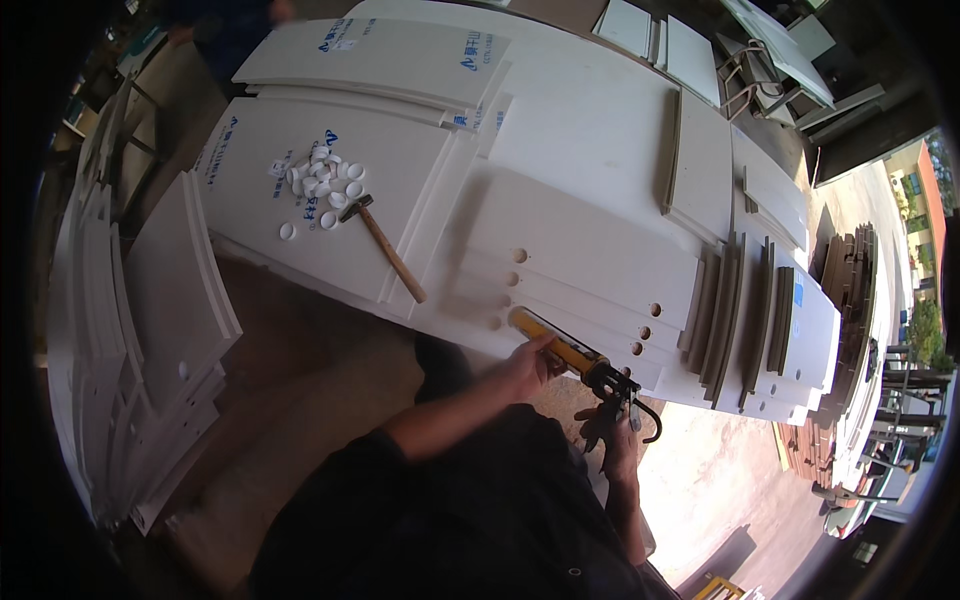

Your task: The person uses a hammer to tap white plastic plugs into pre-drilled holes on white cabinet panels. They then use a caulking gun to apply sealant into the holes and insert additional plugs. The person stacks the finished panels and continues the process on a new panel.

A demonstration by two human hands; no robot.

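Note:
My left hand is closed around the yellow cartridge of a caulking gun. My right hand grips the gun's black handle end, its fingers partly hidden by the handle. The cartridge's front end points up and left, over the near edge of a stack of white panels. Round holes line both ends of these stepped panels. Farther left, a wooden-handled hammer lies on another panel stack, its head touching a loose pile of white round caps.
More white panels stand on edge at the left and along the table's right side. Another board stack lies at the far left, where a person in dark clothes is partly visible. Metal racks stand at the far right.

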